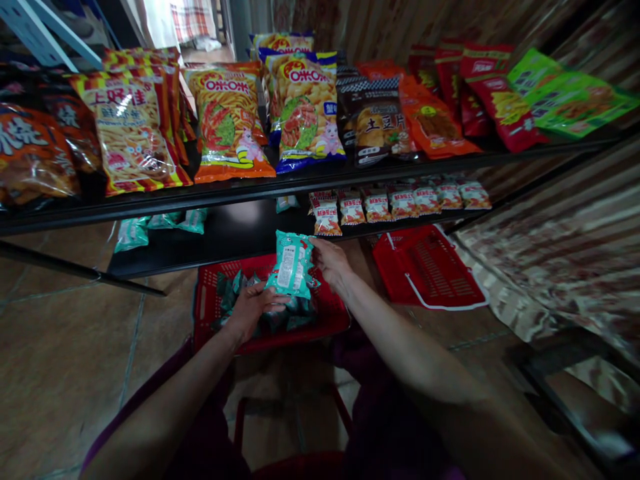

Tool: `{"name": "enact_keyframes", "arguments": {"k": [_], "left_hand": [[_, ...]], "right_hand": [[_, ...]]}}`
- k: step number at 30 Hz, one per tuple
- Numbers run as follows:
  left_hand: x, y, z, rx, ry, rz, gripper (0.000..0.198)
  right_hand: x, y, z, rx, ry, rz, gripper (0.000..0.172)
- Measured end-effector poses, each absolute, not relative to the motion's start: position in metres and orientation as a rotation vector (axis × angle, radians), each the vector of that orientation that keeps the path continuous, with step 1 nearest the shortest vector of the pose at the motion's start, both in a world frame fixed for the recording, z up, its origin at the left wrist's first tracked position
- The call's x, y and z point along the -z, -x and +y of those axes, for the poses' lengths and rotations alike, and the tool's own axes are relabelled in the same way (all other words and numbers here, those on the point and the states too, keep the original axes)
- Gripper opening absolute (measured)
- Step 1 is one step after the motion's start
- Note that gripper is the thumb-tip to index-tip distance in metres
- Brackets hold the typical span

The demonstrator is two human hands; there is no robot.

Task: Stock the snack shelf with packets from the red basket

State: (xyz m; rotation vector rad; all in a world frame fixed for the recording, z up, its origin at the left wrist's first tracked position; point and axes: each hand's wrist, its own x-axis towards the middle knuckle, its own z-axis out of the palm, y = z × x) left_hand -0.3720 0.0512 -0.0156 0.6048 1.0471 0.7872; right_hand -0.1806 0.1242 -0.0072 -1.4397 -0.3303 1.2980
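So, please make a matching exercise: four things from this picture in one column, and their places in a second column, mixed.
Things:
1. teal packet
2. small red-and-white packets
3. second red basket
4. large snack bags

Places:
A. on the floor, right of the hands
B. in a row on the lower shelf
C. held by the right hand, above the near red basket
D. on the upper shelf

Pairs: 1-C, 2-B, 3-A, 4-D
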Motion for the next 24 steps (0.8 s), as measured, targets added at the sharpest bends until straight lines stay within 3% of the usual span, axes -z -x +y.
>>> {"name": "enact_keyframes", "arguments": {"k": [4, 13, 18, 24], "left_hand": [[0.014, 0.372, 0.052, -0.837, -0.525, 1.084, 0.022], [0.019, 0.378, 0.065, -0.978, -0.388, 1.165, 0.007], [0.02, 0.377, 0.063, -0.938, -0.418, 1.16, 0.01], [0.014, 0.377, 0.065, -0.983, -0.466, 1.068, 0.029]], "right_hand": [[0.002, 0.184, 0.123, -1.467, 1.404, -0.288, 0.01], [0.002, 0.199, 0.099, -1.838, 1.348, -0.767, 0.032], [0.009, 0.203, 0.099, -1.748, 1.4, -0.8, 0.035], [0.012, 0.201, 0.101, -1.676, 1.357, -0.842, 0.037]]}}
